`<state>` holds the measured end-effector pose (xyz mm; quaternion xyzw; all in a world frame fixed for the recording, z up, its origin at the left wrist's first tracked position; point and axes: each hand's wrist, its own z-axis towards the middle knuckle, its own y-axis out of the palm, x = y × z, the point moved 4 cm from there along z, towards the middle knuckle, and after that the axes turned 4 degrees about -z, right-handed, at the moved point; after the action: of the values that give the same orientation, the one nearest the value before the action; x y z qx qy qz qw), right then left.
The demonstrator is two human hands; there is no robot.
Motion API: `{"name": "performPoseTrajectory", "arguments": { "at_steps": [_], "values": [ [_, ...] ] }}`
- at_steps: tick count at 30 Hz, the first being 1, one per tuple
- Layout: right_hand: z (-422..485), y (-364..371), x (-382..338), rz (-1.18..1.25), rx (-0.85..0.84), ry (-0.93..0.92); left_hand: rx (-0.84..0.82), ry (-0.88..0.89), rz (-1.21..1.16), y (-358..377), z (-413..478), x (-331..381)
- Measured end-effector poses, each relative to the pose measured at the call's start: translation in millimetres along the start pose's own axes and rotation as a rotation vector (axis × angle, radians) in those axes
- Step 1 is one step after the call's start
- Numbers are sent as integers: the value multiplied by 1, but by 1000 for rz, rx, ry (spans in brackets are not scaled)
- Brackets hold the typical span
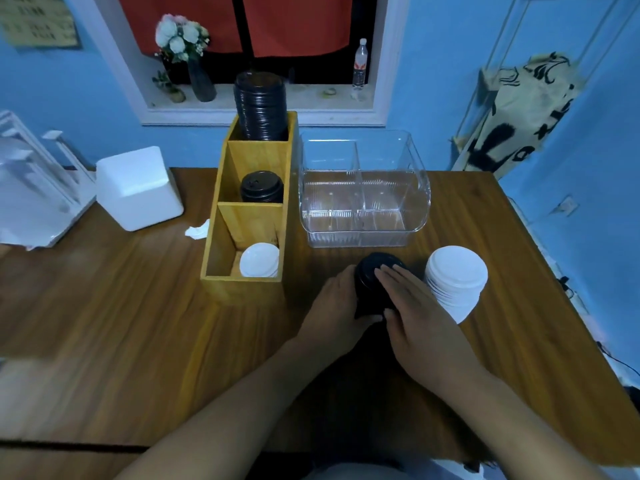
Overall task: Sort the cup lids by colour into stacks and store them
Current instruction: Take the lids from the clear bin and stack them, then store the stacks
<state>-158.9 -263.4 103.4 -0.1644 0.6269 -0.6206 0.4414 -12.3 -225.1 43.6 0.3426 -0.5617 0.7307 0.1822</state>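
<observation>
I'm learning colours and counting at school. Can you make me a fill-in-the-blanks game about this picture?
1. The lid stack between the left hand and right hand is ____.
2. The free-standing stack beside the right hand is ____.
3. The wooden organiser has ____ compartments.
4. Its nearest compartment holds ____ lids.

Missing words: black, white, three, white.
</observation>
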Motion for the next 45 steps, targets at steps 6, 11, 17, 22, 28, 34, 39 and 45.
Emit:
{"name": "performPoseTrajectory", "arguments": {
  "at_steps": [6, 11, 17, 22, 28, 34, 39, 45],
  "values": [
    [33, -41, -26, 55, 111, -127, 138, 36, -26, -70, 1, 30],
    [100, -69, -69, 111, 171, -312, 279, 18, 67, -152, 22, 25],
    [201, -67, -112, 151, 147, -384, 401, -117, 187, -227, 62, -11],
    [257, -55, -125, 111, 96, -417, 424, -208, 145, -243, 91, -41],
    [273, -42, -121, 50, 75, -449, 443, -270, 131, -232, 101, -54],
    [270, -23, -113, 42, 51, -491, 408, -325, 228, -225, 96, -61],
    [269, -5, -105, 29, 39, -483, 347, -377, 324, -221, 101, -61],
    [264, 10, -97, 41, 66, -442, 309, -388, 274, -223, 103, -66]
  ]
}}
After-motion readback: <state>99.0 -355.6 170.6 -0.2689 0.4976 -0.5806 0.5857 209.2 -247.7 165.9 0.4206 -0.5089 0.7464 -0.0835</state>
